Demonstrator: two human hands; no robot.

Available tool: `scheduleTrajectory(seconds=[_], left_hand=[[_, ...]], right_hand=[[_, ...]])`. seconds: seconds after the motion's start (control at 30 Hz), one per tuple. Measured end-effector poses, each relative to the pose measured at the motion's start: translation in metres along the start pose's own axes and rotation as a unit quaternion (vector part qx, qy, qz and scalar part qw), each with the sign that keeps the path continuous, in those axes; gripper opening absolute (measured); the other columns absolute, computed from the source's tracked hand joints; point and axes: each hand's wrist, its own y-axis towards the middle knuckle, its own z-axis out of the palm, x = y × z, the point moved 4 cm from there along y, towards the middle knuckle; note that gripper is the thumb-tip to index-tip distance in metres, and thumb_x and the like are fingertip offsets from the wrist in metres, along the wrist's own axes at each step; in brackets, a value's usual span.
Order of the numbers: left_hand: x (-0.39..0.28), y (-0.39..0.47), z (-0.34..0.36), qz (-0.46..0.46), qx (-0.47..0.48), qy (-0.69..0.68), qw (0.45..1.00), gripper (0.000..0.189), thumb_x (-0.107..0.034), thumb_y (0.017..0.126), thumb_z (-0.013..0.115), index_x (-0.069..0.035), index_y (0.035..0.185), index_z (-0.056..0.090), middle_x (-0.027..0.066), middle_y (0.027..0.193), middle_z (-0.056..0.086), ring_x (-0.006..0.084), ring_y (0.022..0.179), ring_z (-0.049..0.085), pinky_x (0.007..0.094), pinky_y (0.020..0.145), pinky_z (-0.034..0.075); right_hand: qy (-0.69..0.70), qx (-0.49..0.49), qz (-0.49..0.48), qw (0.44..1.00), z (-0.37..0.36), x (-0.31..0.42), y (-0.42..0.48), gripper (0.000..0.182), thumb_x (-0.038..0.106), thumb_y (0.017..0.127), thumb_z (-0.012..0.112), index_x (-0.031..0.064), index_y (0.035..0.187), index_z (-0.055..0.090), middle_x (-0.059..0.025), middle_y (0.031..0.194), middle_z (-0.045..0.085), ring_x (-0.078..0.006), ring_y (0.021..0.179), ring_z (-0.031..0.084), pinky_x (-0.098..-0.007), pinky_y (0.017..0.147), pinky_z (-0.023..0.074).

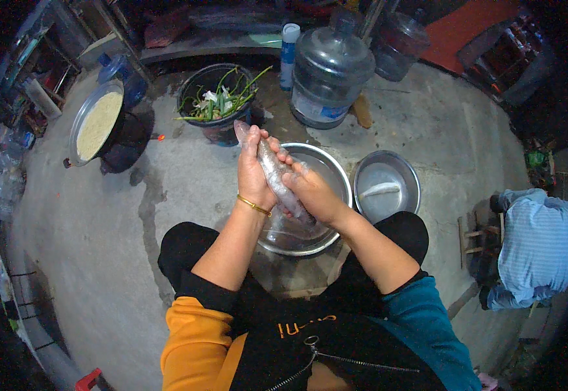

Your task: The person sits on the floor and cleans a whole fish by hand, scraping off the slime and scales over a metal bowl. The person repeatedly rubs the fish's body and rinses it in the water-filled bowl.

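A whole silvery fish [276, 178] lies slantwise between both palms, above a wide metal basin [346, 195]. My left hand [253, 168], with a gold bangle at the wrist, grips it from the left, near the upper end. From the right, my right hand [311, 188] is closed round its middle and lower part. Water seems to stand in the basin, which is partly hidden by the hands. Right of it is a smaller metal bowl [412, 171] with a pale fish [381, 189] lying on its bottom.
A black bucket [186, 80] with green stalks and white scraps stands ahead. Behind the basin are a clear water jug [333, 68] and a blue spray can [288, 58]. A pan of pale grains [99, 124] is at left. Blue cloth [536, 244] covers something beside a small wooden stool at right.
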Motion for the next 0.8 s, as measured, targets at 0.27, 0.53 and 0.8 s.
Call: scheduleTrajectory(seconds=[0.27, 0.53, 0.8], left_hand=[[0.004, -0.008, 0.007, 0.028, 0.003, 0.142, 0.989, 0.022, -0.029, 0.091, 0.059, -0.01, 0.086, 0.05, 0.0025, 0.071, 0.054, 0.0129, 0.059, 0.054, 0.028, 0.053, 0.047], [-0.001, 0.003, -0.002, 0.001, -0.001, 0.037, 0.999, 0.019, -0.03, 0.09, 0.061, -0.013, 0.089, 0.051, -0.0006, 0.069, 0.05, 0.0159, 0.06, 0.053, 0.034, 0.057, 0.049], [-0.018, 0.005, -0.009, 0.045, -0.064, 0.033, 0.996, 0.02, -0.028, 0.088, 0.061, -0.014, 0.087, 0.047, -0.0004, 0.065, 0.05, 0.0142, 0.057, 0.051, 0.0319, 0.052, 0.047]], right_hand=[[-0.032, 0.036, -0.003, 0.999, 0.0, 0.012, 0.004, 0.038, 0.034, 0.097, 0.05, 0.0009, 0.113, 0.056, 0.0015, 0.089, 0.059, -0.0054, 0.081, 0.052, -0.0224, 0.073, 0.0444], [0.101, 0.097, 0.022, 0.99, 0.005, 0.022, -0.006, 0.044, 0.035, 0.092, 0.058, 0.0008, 0.118, 0.051, -0.0027, 0.086, 0.061, -0.0055, 0.064, 0.056, -0.022, 0.053, 0.0464], [-0.037, 0.067, -0.005, 0.997, 0.012, 0.022, -0.004, 0.042, 0.026, 0.09, 0.058, -0.0006, 0.121, 0.048, -0.006, 0.083, 0.06, -0.0089, 0.066, 0.058, -0.0249, 0.053, 0.0482]])
